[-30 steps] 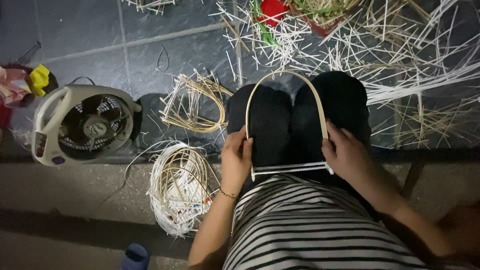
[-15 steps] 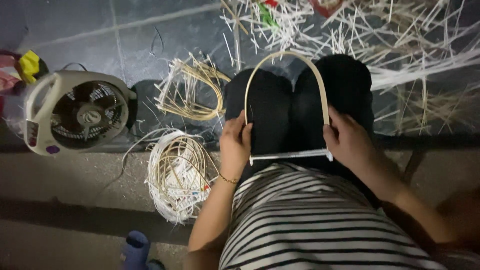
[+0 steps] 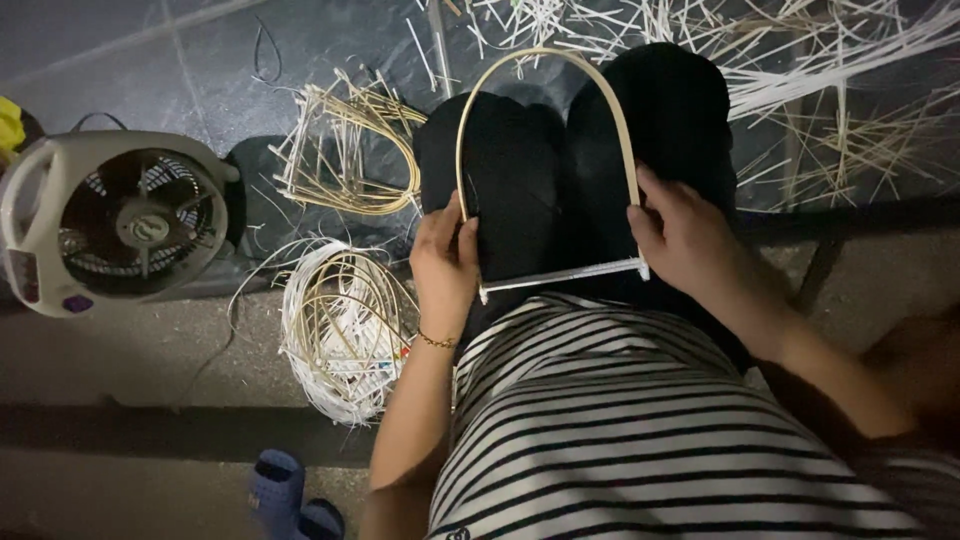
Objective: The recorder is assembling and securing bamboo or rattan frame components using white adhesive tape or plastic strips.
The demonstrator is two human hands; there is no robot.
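— Two hands hold one thing?

— Yes. Both hands hold a pale bamboo arch (image 3: 545, 60), a strip bent into a tall U with a thin straight strip (image 3: 560, 275) across its open foot. It lies on the person's lap, over black trousers (image 3: 600, 150), its curve toward twelve o'clock.

— How is each grip set?

— The left hand (image 3: 445, 260), at nine o'clock of the arch, has its grip pressed together, pinching the left leg of the arch near the crossing strip. The right hand (image 3: 690, 240), at three o'clock, pinches the right leg the same way, thumb on top. A thin bracelet (image 3: 437, 342) sits on the left wrist.

— What lies around?

— On the floor, at nine o'clock of the left hand, a white coil of cane (image 3: 340, 330). Above it, toward eleven o'clock, a looser tan bundle of strips (image 3: 350, 150). Far at nine o'clock, a small white fan (image 3: 115, 220) lies face up. Loose pale splints (image 3: 800, 80) scatter from twelve to two o'clock. A striped shirt (image 3: 640, 430) fills six o'clock, and a blue sandal (image 3: 285, 490) shows at seven o'clock.
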